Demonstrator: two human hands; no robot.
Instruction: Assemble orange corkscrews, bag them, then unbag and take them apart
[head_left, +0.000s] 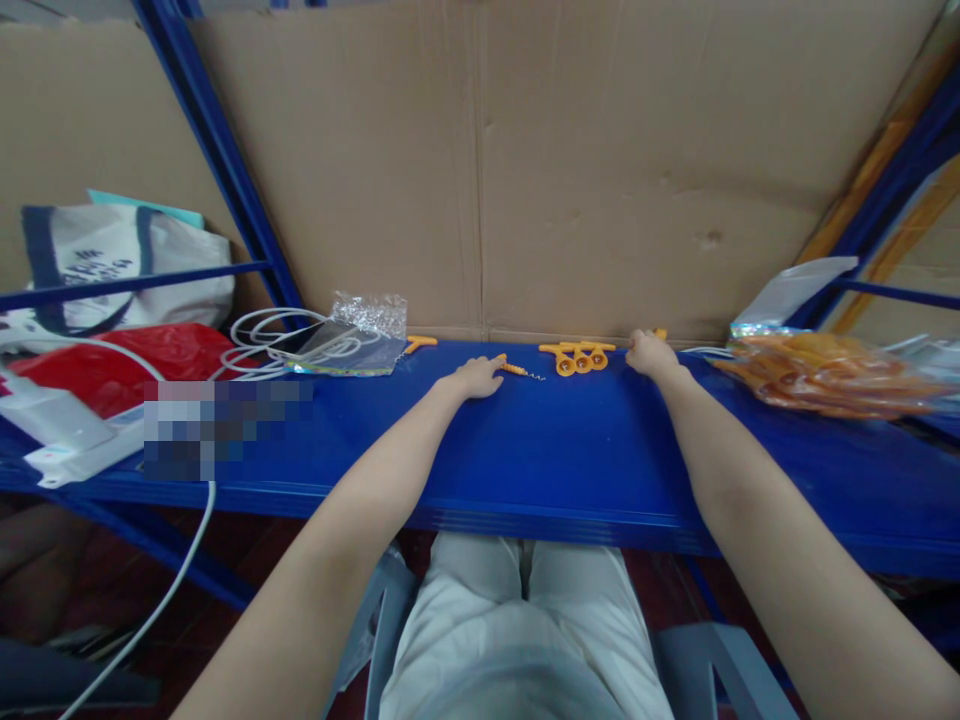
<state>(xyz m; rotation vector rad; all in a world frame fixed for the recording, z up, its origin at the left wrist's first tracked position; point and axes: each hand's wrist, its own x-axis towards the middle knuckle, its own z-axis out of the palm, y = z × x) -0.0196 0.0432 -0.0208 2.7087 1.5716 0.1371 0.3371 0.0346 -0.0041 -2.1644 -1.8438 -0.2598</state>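
My left hand (478, 378) rests palm down on the blue tabletop. Its fingertips close on the handle end of an orange corkscrew (514, 369), whose thin metal spiral points right. Farther right, my right hand (649, 354) is closed around a small orange piece (660, 334); only its end shows above the fingers. Between my hands, several orange ring-ended pieces with bar tops (582, 359) lie side by side in a row. Another orange T-shaped piece (421, 342) lies to the left of my left hand, near the cardboard backing.
A clear bag of orange pieces (832, 375) lies at the right. On the left are a clear plastic packet (352, 345), coiled white cable (259, 335), red bag (169, 355), white power strip (82, 440) and canvas bag (180, 270). Cardboard (480, 180) backs the blue shelf (525, 470).
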